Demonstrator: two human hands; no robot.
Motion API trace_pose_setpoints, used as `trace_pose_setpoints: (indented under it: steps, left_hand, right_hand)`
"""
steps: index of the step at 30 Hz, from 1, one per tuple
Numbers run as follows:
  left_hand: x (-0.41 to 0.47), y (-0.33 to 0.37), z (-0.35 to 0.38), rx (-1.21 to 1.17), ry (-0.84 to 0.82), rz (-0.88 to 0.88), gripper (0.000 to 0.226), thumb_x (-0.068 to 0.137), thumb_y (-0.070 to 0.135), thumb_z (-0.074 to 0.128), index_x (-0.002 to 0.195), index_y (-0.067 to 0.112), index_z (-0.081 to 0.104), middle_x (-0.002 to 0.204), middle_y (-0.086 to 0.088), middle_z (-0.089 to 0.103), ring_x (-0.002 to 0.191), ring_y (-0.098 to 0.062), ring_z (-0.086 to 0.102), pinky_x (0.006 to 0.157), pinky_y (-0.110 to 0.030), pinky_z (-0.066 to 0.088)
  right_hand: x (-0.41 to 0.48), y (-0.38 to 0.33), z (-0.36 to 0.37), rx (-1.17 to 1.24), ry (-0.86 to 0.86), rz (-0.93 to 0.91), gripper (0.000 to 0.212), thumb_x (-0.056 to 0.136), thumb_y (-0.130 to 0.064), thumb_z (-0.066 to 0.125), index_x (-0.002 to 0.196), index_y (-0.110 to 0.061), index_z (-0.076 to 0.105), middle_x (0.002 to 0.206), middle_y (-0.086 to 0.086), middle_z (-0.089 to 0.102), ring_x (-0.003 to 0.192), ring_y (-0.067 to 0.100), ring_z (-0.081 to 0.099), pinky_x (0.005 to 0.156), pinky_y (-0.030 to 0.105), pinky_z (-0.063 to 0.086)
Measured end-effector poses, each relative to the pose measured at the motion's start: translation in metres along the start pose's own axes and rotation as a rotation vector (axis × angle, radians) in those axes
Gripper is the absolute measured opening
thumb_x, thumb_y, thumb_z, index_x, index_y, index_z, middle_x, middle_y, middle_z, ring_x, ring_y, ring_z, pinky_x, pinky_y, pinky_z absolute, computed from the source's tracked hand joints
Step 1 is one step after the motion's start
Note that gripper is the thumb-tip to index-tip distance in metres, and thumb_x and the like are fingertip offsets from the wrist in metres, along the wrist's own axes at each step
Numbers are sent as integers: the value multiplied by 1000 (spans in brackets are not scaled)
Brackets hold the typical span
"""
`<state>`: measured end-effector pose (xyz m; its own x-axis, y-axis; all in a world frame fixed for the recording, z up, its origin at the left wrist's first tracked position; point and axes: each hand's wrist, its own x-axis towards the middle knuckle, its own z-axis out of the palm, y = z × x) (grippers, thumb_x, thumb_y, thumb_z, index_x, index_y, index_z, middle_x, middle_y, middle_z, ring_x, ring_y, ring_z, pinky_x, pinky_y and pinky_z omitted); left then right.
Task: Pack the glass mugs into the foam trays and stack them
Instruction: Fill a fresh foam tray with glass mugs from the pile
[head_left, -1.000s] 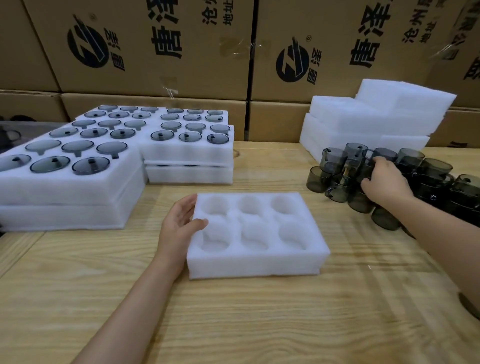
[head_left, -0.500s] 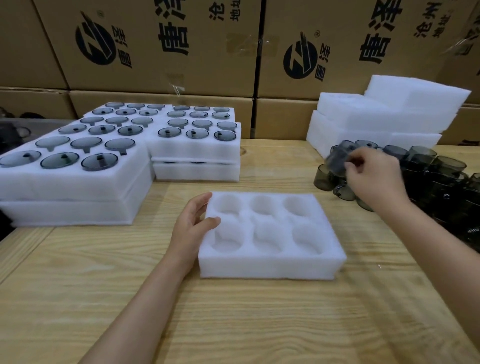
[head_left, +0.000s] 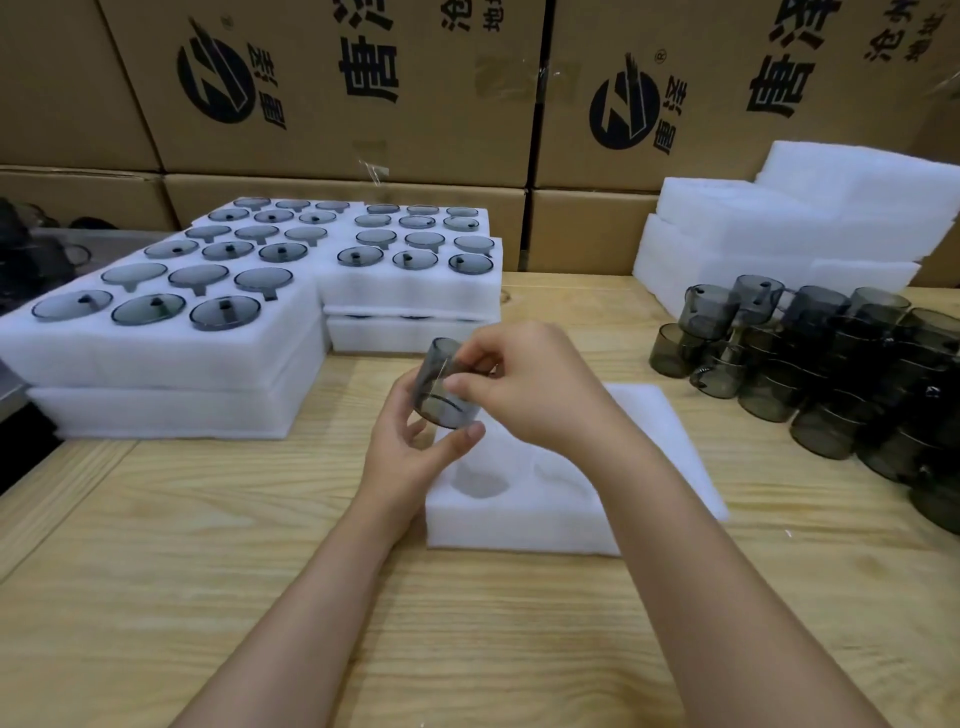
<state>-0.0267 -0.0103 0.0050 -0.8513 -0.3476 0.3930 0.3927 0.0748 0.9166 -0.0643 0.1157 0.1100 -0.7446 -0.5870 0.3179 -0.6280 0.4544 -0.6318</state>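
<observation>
Evidently filling starts: left hand (head_left: 410, 452) and right hand (head_left: 524, 384) both grip one glass mug (head_left: 441, 389) over the foam tray (head_left: 675, 441), next needing careful lowering into a pocket.

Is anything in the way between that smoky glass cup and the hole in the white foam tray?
Nothing visible. The left hand and right hand hold the smoky grey glass mug above the white foam tray; the round pocket below it is empty.
</observation>
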Motion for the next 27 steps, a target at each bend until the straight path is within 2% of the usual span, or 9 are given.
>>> trace_pose_setpoints:
  steps: [2, 5, 7, 10, 15, 19, 21, 24, 27]
  left_hand:
    - [1, -1, 0, -13, 10, 10, 62, 60, 36, 78, 118, 34, 57, 125, -1, 61, 116, -14, 58, 102, -52, 42]
    - [1, -4, -2, -52, -32, -1, 61, 65, 33, 77, 122, 27, 58, 122, 1, 64, 113, -11, 60, 91, -30, 49]
    - [1, -2, -3, -89, -58, -13, 58, 68, 32, 74, 123, 23, 58, 117, 5, 66, 110, -9, 61, 85, -19, 48]
    - [1, -2, -5, -120, -136, -13, 56, 73, 27, 68, 125, 12, 56, 119, -1, 66, 115, -16, 60, 88, -20, 47]
    - [1, -2, -3, -96, -184, -22, 54, 79, 33, 60, 129, 13, 55, 128, -7, 62, 123, -22, 54, 96, -27, 42]
    - [2, -1, 0, -35, -155, -8, 58, 81, 40, 59, 132, 15, 52, 132, 1, 60, 126, -12, 52, 95, -20, 42]
    - [2, -2, 2, -9, -139, -14, 53, 86, 37, 63, 134, 17, 51, 129, 8, 61, 124, -6, 52, 92, -14, 42]
    - [2, -3, 3, 0, -133, -17, 43, 91, 30, 54, 132, 19, 50, 121, 22, 64, 118, 4, 54, 88, -7, 40]
    - [1, -2, 3, -2, -144, -36, 45, 93, 32, 51, 135, 16, 50, 124, 18, 63, 119, 3, 54, 89, -8, 40]
  right_hand:
    - [-1, 2, 5, 30, -2, 3, 11, 81, -20, 70, 75, -26, 63, 67, -16, 58, 61, -8, 52, 55, 5, 38]
    - [-1, 6, 1, 65, 42, -37, 7, 83, -22, 69, 90, -20, 69, 77, -18, 58, 64, -19, 48, 60, 1, 34]
    - [-1, 13, -6, 134, 22, -66, 27, 85, -25, 67, 111, -25, 63, 99, -20, 54, 86, -19, 46, 73, 3, 34]
    - [-5, 23, -12, 350, -224, -36, 53, 88, -15, 64, 134, -33, 45, 129, -14, 49, 118, 1, 46, 91, 17, 42]
    - [0, 32, -10, 391, -220, 8, 47, 84, -15, 69, 128, -24, 55, 118, -1, 59, 87, 14, 64, 73, 19, 52]
    - [3, 36, -5, 365, 28, 88, 41, 76, -33, 76, 113, -29, 62, 98, -8, 56, 58, -11, 52, 49, 4, 39]
    - [4, 35, 1, 289, 116, 82, 42, 72, -42, 76, 111, -31, 63, 94, -12, 54, 56, -14, 49, 47, 4, 36]
    - [5, 35, 3, 198, 91, 66, 50, 72, -47, 74, 117, -32, 60, 103, -15, 55, 68, -8, 51, 63, 14, 44]
    - [5, 38, -3, 292, 3, 100, 48, 74, -38, 76, 117, -31, 56, 115, -8, 59, 61, -2, 57, 53, 13, 45]
